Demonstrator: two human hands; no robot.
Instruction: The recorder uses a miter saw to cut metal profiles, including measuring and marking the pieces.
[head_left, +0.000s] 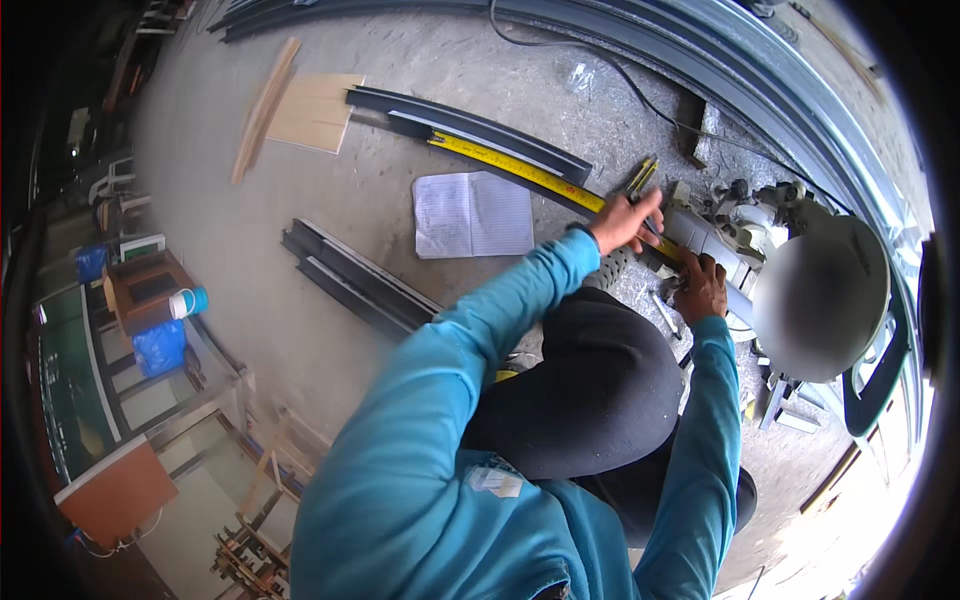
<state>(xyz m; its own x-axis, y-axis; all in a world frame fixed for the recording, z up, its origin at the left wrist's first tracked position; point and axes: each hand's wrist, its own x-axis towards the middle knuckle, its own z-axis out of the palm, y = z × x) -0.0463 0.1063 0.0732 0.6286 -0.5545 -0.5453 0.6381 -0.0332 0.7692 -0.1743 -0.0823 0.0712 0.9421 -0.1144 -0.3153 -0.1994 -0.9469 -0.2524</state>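
A yellow tape measure [515, 170] is stretched along a dark grey metal profile [470, 128] lying on the floor. My left hand [625, 222] is over the tape's right part, thumb and fingers around what looks like a thin dark stick, its kind unclear. My right hand [702, 288] is closed at the tape's right end, beside the cutting machine; its fingertips and the tape's case are mostly hidden. Just beyond my left hand lies a yellow-and-dark hand tool [641, 176]. An open lined notebook [472, 214] with writing rests left of my left hand.
The cutting machine has a large pale round part [820, 305], partly blurred, and a dark curved handle [880, 385]. Another profile [360, 275] lies at left. Boards [310, 112] and long metal bars [680, 50] lie farther off. A black cable [625, 75] crosses the floor.
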